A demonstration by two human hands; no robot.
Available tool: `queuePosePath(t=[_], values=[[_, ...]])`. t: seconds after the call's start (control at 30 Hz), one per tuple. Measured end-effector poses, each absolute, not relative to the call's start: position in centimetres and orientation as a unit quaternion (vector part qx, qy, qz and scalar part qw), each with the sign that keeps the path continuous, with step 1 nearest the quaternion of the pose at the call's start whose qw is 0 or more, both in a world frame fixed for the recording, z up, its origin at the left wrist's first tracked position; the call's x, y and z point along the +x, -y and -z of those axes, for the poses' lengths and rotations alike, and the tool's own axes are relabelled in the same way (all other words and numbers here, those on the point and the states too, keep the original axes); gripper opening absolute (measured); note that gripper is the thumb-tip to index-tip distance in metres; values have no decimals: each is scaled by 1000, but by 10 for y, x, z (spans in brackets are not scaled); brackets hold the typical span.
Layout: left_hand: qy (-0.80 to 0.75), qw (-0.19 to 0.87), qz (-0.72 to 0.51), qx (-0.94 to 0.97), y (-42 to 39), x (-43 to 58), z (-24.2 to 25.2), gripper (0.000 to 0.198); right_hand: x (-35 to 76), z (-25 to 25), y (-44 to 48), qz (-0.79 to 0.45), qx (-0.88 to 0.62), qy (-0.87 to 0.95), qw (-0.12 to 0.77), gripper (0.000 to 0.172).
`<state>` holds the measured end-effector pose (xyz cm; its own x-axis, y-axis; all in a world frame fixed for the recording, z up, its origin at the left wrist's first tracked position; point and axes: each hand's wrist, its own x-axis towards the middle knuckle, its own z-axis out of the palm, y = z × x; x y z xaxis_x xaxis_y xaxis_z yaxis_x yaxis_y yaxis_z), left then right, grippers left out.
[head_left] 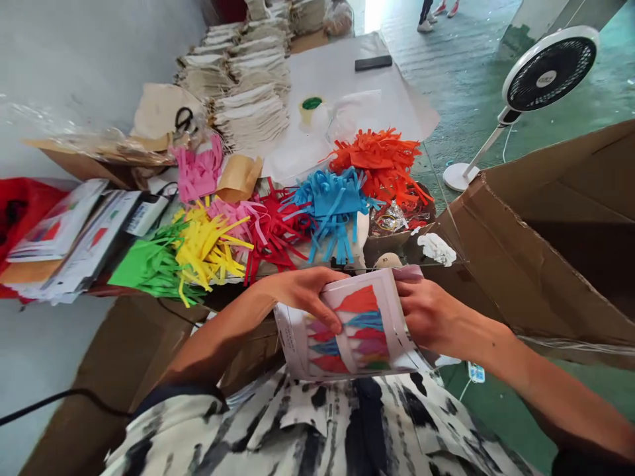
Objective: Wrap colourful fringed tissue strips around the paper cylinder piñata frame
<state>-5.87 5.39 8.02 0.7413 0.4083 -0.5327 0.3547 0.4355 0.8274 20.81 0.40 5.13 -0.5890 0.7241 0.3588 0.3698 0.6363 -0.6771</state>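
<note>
Close to my body, a flat printed packet (364, 317) with pictures of coloured tassels is held between both hands. My left hand (310, 297) grips its upper left side, thumb lying across the printed front. At the right edge my right hand (426, 311) has its fingers curled behind the packet, partly hidden. Just beyond lie bundles of fringed strips: green (149, 264), yellow (208, 244), dark red (278, 228), blue (335, 198) and orange (380, 162). Pink fringed bundles (198, 168) lie farther left.
Stacks of off-white fabric (253, 112) rise at the back. A tape roll (311, 109) and black bar (373, 63) lie on the white sheet. Printed packets (84, 238) are piled left. An open cardboard box (555, 244) and white fan (546, 79) stand right.
</note>
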Motion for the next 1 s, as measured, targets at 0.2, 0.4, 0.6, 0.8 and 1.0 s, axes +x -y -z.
queuePosePath(t=[0.2, 0.4, 0.6, 0.8, 1.0], values=[[-358, 787, -22, 503, -34, -70, -58, 45, 209, -76, -6, -293, -236, 890, 257, 16], [-369, 761, -104, 523, -36, -75, -57, 47, 226, -103, -16, -257, -294, 877, 279, 19], [-396, 752, -146, 507, -25, -69, -53, 51, 225, -111, -14, -178, -319, 899, 244, 24], [-406, 737, -223, 492, -19, -61, -43, 46, 250, -114, -17, -204, -368, 838, 347, 43], [-444, 660, -364, 485, -3, -48, -26, 34, 248, -73, 11, -387, -473, 622, 489, 101]])
